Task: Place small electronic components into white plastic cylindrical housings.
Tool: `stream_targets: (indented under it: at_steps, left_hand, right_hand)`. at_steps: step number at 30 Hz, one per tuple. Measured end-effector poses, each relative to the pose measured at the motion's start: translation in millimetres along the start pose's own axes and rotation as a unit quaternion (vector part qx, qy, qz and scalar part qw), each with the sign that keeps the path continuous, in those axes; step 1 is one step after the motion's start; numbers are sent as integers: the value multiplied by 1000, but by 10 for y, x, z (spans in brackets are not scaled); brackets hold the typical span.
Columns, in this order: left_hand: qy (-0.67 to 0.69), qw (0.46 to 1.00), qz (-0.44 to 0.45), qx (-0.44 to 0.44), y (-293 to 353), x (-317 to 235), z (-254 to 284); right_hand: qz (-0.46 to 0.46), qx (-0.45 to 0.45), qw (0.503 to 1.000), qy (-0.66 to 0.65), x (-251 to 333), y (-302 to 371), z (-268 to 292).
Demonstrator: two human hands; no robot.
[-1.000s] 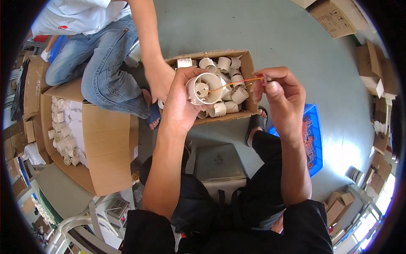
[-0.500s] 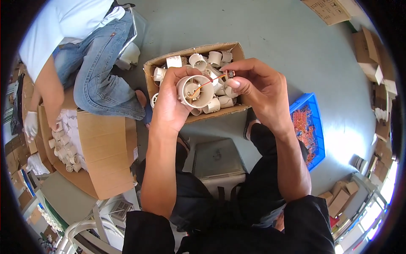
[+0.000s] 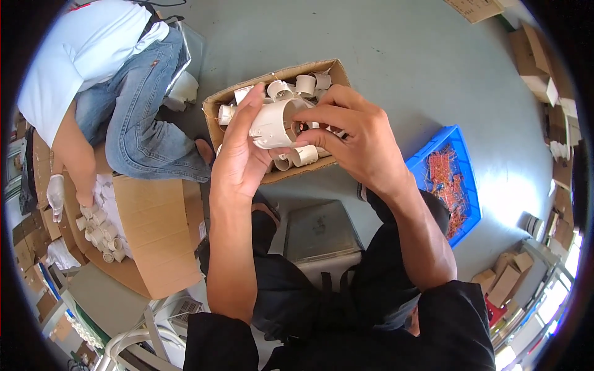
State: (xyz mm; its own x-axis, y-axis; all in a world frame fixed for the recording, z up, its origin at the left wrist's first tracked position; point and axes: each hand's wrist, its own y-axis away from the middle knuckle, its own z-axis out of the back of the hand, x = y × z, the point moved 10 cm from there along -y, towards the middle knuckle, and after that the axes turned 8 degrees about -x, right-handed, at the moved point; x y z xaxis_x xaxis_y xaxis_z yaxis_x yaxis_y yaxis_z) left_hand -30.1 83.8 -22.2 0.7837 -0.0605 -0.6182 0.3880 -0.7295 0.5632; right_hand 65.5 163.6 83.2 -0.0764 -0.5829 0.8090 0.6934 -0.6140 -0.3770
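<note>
- Head view, looking down: left hand (image 3: 238, 162) wrapped around a white plastic socket (image 3: 273, 122), thumb on one side, fingers on the other, holding it tight with the open end turned to the right.
- Right hand (image 3: 362, 139) closed in a narrow pinch at the mouth of that socket, fingertips (image 3: 301, 143) touching its rim (too small to tell what sits between them, maybe a little metal bit).
- Socket held up in the air, right over the small cardboard box (image 3: 219, 105) full of more white sockets.
- Blue tray (image 3: 461, 179) with orange and red bits off to the right on the grey floor, well apart from both hands.
- Grey flat stool top (image 3: 322, 232) just below the box, between the knees.
- At the left, another person in jeans (image 3: 145, 133) bent over a big cardboard box (image 3: 154, 229), one gloved hand (image 3: 55, 195) down by more white pieces.
- To do this step well, most likely: keep the socket still in the left hand, keep the open end turned so the inside shows, push the small part in straight and slow, no twisting sideways.
- Best to work right over the box (a dropped piece then lands inside, not on the floor).
</note>
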Motion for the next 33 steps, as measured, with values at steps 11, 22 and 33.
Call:
stream_targets:
  at_steps: [11,22,33]
  left_hand:
    - [110,992,28,51,47,54,-51]
    - [183,981,14,-69,17,268,121]
    - [175,983,-12,-45,-5,193,175]
  right_hand:
    - [-48,3,998,-50,23,-17,-17]
    - [60,-35,992,102,150,157,-159]
    - [44,-60,991,114,208,177,-224]
